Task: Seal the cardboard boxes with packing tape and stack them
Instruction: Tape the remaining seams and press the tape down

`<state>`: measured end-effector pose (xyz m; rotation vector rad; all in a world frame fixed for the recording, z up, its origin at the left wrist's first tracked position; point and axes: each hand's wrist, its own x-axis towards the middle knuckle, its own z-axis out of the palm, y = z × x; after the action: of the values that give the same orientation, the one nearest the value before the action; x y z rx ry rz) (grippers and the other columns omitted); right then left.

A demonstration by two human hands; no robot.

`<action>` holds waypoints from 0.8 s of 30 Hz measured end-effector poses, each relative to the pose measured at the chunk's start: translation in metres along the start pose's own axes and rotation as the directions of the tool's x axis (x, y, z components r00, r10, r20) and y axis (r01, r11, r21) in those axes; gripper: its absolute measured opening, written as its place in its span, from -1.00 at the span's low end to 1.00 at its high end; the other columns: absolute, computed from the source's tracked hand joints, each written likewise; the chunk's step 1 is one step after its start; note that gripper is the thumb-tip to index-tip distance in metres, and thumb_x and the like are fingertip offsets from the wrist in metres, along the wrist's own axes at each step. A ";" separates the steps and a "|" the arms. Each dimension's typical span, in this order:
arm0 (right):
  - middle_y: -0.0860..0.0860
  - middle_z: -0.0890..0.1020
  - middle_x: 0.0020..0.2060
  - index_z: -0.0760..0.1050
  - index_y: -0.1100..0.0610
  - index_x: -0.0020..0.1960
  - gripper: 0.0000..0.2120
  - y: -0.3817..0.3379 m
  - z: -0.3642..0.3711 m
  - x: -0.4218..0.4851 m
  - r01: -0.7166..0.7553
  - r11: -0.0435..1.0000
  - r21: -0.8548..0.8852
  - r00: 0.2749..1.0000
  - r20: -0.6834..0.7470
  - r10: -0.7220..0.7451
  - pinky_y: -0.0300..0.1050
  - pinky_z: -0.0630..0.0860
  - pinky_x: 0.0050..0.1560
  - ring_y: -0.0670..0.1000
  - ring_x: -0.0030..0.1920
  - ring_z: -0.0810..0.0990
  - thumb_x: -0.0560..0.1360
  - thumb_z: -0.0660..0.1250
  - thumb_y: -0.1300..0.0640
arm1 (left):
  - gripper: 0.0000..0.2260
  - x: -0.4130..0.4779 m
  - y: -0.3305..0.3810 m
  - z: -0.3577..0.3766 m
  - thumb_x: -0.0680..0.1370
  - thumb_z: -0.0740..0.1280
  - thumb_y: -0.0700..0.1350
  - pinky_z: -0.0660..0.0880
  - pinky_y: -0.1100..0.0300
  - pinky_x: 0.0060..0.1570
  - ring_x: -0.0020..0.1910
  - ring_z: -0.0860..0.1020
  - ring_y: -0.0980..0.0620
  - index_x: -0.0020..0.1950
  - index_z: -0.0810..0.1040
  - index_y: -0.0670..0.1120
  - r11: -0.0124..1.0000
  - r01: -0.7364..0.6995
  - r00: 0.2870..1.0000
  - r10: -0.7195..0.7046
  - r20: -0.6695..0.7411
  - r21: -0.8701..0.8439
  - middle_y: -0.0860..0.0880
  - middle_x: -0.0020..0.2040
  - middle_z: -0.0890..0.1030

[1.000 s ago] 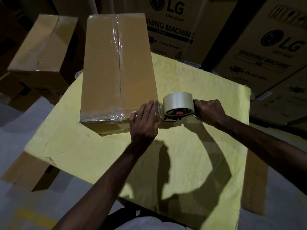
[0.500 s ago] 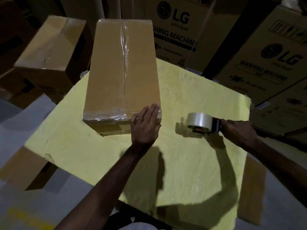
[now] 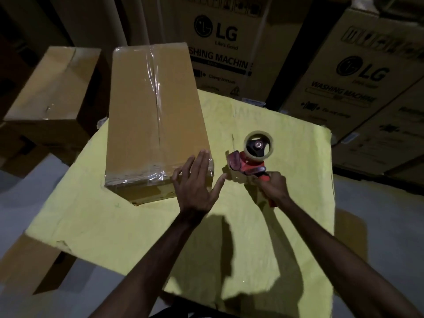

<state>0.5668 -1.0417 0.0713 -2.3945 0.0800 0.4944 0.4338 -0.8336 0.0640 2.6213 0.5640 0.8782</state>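
A long brown cardboard box (image 3: pixel 146 115) lies on the yellow-covered table (image 3: pixel 229 237). Clear tape runs along its top seam and across its near end. My left hand (image 3: pixel 195 182) rests flat with straight fingers on the box's near right corner, thumb pointing toward the dispenser. My right hand (image 3: pixel 274 188) grips the red handle of a tape dispenser (image 3: pixel 251 157), held upright just right of the box, its clear roll facing the camera.
A second plain cardboard box (image 3: pixel 52 88) stands to the left behind the table. Large printed washing-machine cartons (image 3: pixel 229 49) line the back and right. Flat cardboard (image 3: pixel 29 265) lies on the grey floor at lower left.
My right hand has turned the dispenser upright and brought it back toward the box after pulling away to the right. My left hand stays flat on the box corner.
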 end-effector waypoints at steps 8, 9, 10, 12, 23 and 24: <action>0.12 0.65 -0.42 0.63 0.23 -0.29 -0.84 0.013 0.069 0.008 -0.198 0.928 0.314 0.980 0.067 0.187 0.10 0.65 -0.31 0.04 -0.51 0.55 0.34 0.47 0.13 | -0.50 -0.002 -0.016 -0.013 0.64 0.33 0.18 0.27 -0.15 0.40 0.57 0.34 -0.12 0.54 0.46 0.04 0.962 -0.248 0.967 0.237 0.099 0.118 -0.04 0.60 0.37; 0.10 0.65 -0.43 0.63 0.22 -0.29 -0.82 0.014 0.071 0.011 -0.190 0.933 0.306 0.982 0.059 0.181 0.12 0.66 -0.29 0.04 -0.50 0.58 0.34 0.47 0.10 | -0.52 -0.001 -0.018 -0.014 0.64 0.33 0.18 0.30 -0.17 0.38 0.56 0.35 -0.15 0.53 0.48 0.04 0.947 -0.286 0.956 0.271 0.111 0.148 -0.07 0.59 0.37; 0.08 0.67 -0.42 0.64 0.21 -0.26 -0.79 0.012 0.071 0.012 -0.173 0.948 0.267 0.985 0.042 0.168 0.11 0.67 -0.27 0.05 -0.46 0.61 0.35 0.47 0.05 | -0.54 0.001 -0.019 -0.014 0.64 0.33 0.17 0.32 -0.18 0.35 0.54 0.37 -0.19 0.50 0.50 0.03 0.930 -0.319 0.946 0.300 0.121 0.182 -0.09 0.59 0.38; 0.06 0.67 -0.27 0.64 0.18 -0.12 -0.67 0.010 0.069 0.014 -0.136 0.988 0.076 0.990 -0.011 0.137 -0.03 0.55 -0.24 0.13 -0.25 0.67 0.39 0.46 -0.10 | -0.57 0.004 -0.021 -0.015 0.65 0.30 0.17 0.34 -0.21 0.33 0.52 0.39 -0.25 0.47 0.51 0.02 0.895 -0.369 0.928 0.341 0.148 0.250 -0.13 0.59 0.38; -0.03 0.53 0.29 0.49 0.07 0.37 -0.64 -0.056 0.064 -0.071 0.490 0.837 0.242 0.836 -0.401 -0.374 -0.32 0.45 0.15 -0.09 0.23 0.50 0.63 0.35 -0.04 | -0.51 0.006 0.000 -0.010 0.54 0.43 0.17 0.16 -0.38 0.39 0.62 0.17 -0.32 0.40 0.44 0.03 0.868 -0.354 0.919 0.254 0.303 0.348 -0.19 0.68 0.10; -0.06 0.53 0.33 0.49 0.06 0.40 -0.64 -0.066 0.066 -0.077 0.537 0.774 0.336 0.831 -0.368 -0.417 -0.30 0.48 0.19 -0.12 0.28 0.51 0.66 0.30 -0.07 | -0.48 0.006 0.001 -0.010 0.54 0.43 0.19 0.13 -0.39 0.41 0.63 0.13 -0.30 0.44 0.43 0.04 0.877 -0.341 0.920 0.238 0.310 0.339 -0.18 0.69 0.08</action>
<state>0.4864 -0.9550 0.0942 -1.9236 -0.2792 -0.1026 0.4318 -0.8306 0.0752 3.1827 0.2942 0.5199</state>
